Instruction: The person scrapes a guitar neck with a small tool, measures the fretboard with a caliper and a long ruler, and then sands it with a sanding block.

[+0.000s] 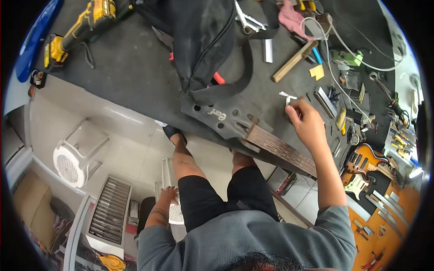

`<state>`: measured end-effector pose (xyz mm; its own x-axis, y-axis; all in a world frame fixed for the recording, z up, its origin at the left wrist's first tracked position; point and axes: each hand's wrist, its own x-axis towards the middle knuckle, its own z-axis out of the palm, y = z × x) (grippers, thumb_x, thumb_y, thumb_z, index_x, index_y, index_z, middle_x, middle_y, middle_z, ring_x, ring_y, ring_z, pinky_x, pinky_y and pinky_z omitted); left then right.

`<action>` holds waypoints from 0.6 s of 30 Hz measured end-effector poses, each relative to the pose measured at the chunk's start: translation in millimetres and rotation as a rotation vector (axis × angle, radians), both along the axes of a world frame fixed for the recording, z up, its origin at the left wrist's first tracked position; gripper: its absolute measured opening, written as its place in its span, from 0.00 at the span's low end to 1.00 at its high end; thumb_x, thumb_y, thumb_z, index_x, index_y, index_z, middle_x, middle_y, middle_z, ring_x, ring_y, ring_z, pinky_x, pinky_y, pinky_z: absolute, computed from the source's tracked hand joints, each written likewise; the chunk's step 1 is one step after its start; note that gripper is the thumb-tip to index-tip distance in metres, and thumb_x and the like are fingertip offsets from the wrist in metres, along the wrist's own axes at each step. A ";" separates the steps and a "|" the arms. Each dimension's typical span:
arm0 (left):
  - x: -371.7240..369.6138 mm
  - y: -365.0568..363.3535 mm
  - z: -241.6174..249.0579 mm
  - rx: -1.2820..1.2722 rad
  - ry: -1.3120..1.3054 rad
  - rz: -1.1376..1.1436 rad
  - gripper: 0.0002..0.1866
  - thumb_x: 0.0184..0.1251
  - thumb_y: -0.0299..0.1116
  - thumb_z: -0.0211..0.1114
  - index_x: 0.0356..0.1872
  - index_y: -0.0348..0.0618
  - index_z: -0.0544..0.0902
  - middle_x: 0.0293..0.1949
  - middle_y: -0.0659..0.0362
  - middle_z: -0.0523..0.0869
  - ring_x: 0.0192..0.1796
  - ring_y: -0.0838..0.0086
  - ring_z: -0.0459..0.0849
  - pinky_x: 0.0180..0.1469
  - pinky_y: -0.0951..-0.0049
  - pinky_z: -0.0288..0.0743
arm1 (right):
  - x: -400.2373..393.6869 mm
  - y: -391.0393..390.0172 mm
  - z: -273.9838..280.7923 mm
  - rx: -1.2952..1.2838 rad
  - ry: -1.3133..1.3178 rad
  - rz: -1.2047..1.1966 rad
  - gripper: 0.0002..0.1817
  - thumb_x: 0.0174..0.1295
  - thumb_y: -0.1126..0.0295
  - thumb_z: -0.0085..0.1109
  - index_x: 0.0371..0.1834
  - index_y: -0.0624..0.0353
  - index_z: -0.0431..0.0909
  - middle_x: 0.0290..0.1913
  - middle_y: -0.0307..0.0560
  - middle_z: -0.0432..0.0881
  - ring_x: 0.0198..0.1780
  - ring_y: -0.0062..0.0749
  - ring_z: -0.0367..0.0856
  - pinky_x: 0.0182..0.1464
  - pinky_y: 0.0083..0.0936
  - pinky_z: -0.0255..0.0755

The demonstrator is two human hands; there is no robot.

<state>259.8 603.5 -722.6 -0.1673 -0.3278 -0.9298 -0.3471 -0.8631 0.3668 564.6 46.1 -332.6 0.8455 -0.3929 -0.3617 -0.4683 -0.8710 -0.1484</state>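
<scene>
In my right hand (308, 121), held over the dark bench mat, a small white piece (288, 101) is pinched between thumb and finger; its exact kind is too small to tell. Thin white strips (286, 95) lie just beyond it. Left of this hand, a dark guitar headstock (212, 118) rests at the bench edge, its patterned brown neck (275, 142) running under my forearm. Down by my left thigh, my left hand (168, 197) has its fingers curled on a white plastic stool (176, 212), partly hidden by my arm and leg.
A black bag (203, 40) with a loose strap covers the bench middle. A yellow power tool (90, 20) lies at far left; a hammer (294, 61), cable (334, 72) and small parts lie right. Another white stool (70, 165) stands on the floor. A sunburst guitar (366, 158) lies at right.
</scene>
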 end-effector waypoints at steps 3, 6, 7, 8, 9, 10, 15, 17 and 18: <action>-12.5 -15.2 -19.6 0.067 0.069 -0.099 0.68 0.48 0.57 0.93 0.93 0.60 0.65 0.90 0.59 0.71 0.94 0.43 0.59 0.87 0.15 0.57 | 15.1 -0.3 -13.7 -0.098 0.103 0.001 0.17 0.76 0.56 0.74 0.42 0.60 0.86 0.35 0.50 0.87 0.38 0.49 0.88 0.45 0.45 0.79; -29.7 -27.9 -46.8 0.124 0.142 0.050 0.64 0.48 0.55 0.94 0.90 0.57 0.71 0.88 0.55 0.73 0.94 0.36 0.54 0.85 0.09 0.52 | 18.2 -7.4 -17.0 0.016 0.044 0.013 0.16 0.72 0.61 0.77 0.39 0.63 0.82 0.33 0.51 0.85 0.36 0.47 0.86 0.43 0.44 0.78; -34.9 -34.8 -53.7 0.145 0.136 0.078 0.64 0.47 0.54 0.94 0.90 0.57 0.72 0.88 0.54 0.73 0.94 0.35 0.53 0.85 0.08 0.52 | 17.2 -13.1 -19.1 0.051 0.019 0.022 0.16 0.72 0.63 0.77 0.38 0.64 0.82 0.33 0.51 0.85 0.36 0.46 0.86 0.43 0.44 0.77; -38.5 -39.6 -60.6 0.161 0.132 0.083 0.62 0.48 0.54 0.93 0.89 0.56 0.72 0.88 0.54 0.73 0.93 0.35 0.54 0.84 0.09 0.53 | 15.5 -16.7 -19.2 0.072 0.000 0.043 0.15 0.70 0.66 0.79 0.39 0.64 0.82 0.33 0.52 0.84 0.35 0.43 0.83 0.42 0.41 0.77; -36.9 -48.2 -66.1 0.167 0.126 0.098 0.61 0.49 0.53 0.93 0.88 0.56 0.73 0.87 0.53 0.74 0.93 0.36 0.56 0.84 0.10 0.54 | 15.3 -17.9 -16.4 0.106 0.028 0.025 0.14 0.70 0.66 0.79 0.39 0.64 0.83 0.33 0.52 0.84 0.35 0.42 0.83 0.42 0.41 0.76; -34.4 -56.5 -71.3 0.175 0.113 0.115 0.60 0.50 0.53 0.92 0.87 0.55 0.74 0.86 0.53 0.75 0.92 0.36 0.57 0.83 0.12 0.56 | 17.1 -19.1 -12.0 0.142 0.050 0.011 0.14 0.70 0.66 0.79 0.39 0.64 0.83 0.34 0.52 0.83 0.34 0.41 0.82 0.42 0.40 0.76; -32.5 -91.7 -100.9 0.193 0.032 0.189 0.53 0.55 0.51 0.90 0.83 0.52 0.77 0.82 0.51 0.79 0.88 0.39 0.65 0.81 0.18 0.62 | 7.8 -59.5 -16.0 0.447 0.027 0.024 0.13 0.72 0.67 0.79 0.41 0.64 0.83 0.35 0.44 0.85 0.36 0.30 0.82 0.43 0.34 0.78; -32.6 -101.6 -114.0 0.191 -0.001 0.210 0.50 0.56 0.50 0.89 0.82 0.51 0.78 0.80 0.50 0.80 0.86 0.40 0.68 0.79 0.20 0.65 | 4.7 -69.8 -8.3 0.549 0.033 0.033 0.13 0.77 0.68 0.77 0.43 0.63 0.81 0.36 0.38 0.86 0.40 0.21 0.83 0.44 0.28 0.79; -31.6 -105.6 -120.1 0.189 -0.017 0.220 0.49 0.57 0.50 0.88 0.81 0.50 0.79 0.79 0.49 0.81 0.85 0.41 0.69 0.79 0.22 0.66 | -0.2 -75.4 -7.6 0.607 0.022 0.019 0.13 0.78 0.68 0.76 0.44 0.62 0.80 0.37 0.38 0.86 0.40 0.19 0.83 0.44 0.27 0.79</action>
<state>228.2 497.9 -842.8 -0.0949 -0.1753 -0.9799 -0.1491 -0.9708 0.1881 564.4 -29.3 -340.2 0.8401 -0.0959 -0.5339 -0.4620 -0.6422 -0.6116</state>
